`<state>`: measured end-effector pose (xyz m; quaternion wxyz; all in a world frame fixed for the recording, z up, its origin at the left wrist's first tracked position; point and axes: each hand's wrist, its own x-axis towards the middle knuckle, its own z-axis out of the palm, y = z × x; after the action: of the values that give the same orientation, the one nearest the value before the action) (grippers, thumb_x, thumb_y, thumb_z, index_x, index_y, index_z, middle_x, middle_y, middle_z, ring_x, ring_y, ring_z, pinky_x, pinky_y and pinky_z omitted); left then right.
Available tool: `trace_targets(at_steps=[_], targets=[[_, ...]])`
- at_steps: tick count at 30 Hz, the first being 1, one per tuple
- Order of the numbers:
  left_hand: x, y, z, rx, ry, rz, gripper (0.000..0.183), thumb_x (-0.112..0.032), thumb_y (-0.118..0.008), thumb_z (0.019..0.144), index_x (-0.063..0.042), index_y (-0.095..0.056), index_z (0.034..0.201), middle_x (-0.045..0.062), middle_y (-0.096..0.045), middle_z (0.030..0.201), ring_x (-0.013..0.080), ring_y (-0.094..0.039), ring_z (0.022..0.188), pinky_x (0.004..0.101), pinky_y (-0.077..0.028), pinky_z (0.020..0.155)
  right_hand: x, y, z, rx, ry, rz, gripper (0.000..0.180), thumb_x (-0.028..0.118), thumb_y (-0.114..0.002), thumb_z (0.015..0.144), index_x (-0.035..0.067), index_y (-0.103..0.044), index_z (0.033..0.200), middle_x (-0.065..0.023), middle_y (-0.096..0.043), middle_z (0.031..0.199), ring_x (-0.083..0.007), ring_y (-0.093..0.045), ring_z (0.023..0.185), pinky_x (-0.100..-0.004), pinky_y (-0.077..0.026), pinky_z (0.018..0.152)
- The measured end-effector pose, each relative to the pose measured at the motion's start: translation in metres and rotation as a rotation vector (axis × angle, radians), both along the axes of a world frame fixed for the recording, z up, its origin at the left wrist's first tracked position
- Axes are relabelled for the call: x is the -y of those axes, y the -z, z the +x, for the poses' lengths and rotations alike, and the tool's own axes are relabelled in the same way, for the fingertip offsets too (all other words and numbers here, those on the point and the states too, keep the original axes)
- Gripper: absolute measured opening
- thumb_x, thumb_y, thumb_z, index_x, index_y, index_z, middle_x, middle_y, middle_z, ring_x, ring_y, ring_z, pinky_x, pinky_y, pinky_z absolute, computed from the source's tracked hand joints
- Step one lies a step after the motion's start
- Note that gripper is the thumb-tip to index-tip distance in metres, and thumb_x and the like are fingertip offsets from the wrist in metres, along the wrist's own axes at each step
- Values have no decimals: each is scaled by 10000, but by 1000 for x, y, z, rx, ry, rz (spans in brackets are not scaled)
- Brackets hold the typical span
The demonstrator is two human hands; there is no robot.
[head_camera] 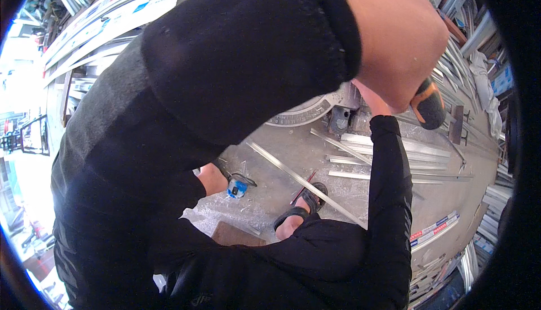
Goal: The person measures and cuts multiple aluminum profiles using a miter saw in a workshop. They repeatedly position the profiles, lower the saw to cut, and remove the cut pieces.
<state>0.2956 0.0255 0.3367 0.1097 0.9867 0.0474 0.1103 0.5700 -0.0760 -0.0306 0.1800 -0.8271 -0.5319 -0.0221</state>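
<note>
My left hand point(399, 35) is raised close to the camera, with its fingers hidden. Behind it, my right hand point(374, 96) shows only in part. A black and orange tool handle point(429, 105) sticks out below my left hand; which hand holds it cannot be told. Partly covered by my left sleeve is the metal base of a miter saw with its angle scale point(302, 115). A long thin metal profile point(296, 177) slants from near the saw across my sandaled foot point(310, 200). A blue device point(237, 188) lies beside my other ankle.
Several metal profiles point(393, 151) lie on the floor right of the saw. A thin red rod point(305, 187) lies near the sandal, and a brown board point(236, 235) sits by my knees. Long white-wrapped profiles point(127, 18) are stacked at upper left. More stock lines the right wall.
</note>
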Motion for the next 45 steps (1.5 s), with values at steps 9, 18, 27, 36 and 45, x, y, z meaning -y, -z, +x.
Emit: trace_targets(at_steps=[9,18,27,36,45], targets=[[6,15,-14,62,10,-12,320,-317,-754,774,-2,-719,729,202,-665,682,414,-669,656,475,-544,628,-3,-11,-10,-65,89,-84,531,426,-812,746,66,-677,1113,-164,-722,1054,-374,-689,1013,-534,-531,839],[7,23,-16,95,27,-36,306,-320,-762,768,-18,-727,729,184,-666,675,391,-673,650,458,-547,627,-4,-18,-15,-83,117,-110,565,456,-832,716,51,-679,1078,-178,-724,1034,-380,-695,996,-526,-537,839],[6,27,-17,111,34,-52,292,-323,-771,763,-35,-736,730,167,-667,669,367,-678,644,440,-551,627,-11,-21,-20,-86,112,-122,600,486,-852,685,36,-680,1043,-193,-726,1014,-386,-700,980,-518,-543,839],[7,30,-17,116,32,-62,279,-327,-779,757,-51,-744,730,150,-668,662,344,-682,637,422,-554,626,-11,-22,-26,-102,122,-138,637,516,-872,655,21,-682,1008,-207,-729,994,-391,-706,963,-509,-549,839],[7,31,-16,115,25,-75,265,-330,-788,752,-68,-753,731,133,-670,655,320,-687,631,405,-557,625,-14,-21,-31,-126,145,-160,675,546,-892,624,6,-684,972,-221,-731,974,-397,-711,946,-501,-555,838]])
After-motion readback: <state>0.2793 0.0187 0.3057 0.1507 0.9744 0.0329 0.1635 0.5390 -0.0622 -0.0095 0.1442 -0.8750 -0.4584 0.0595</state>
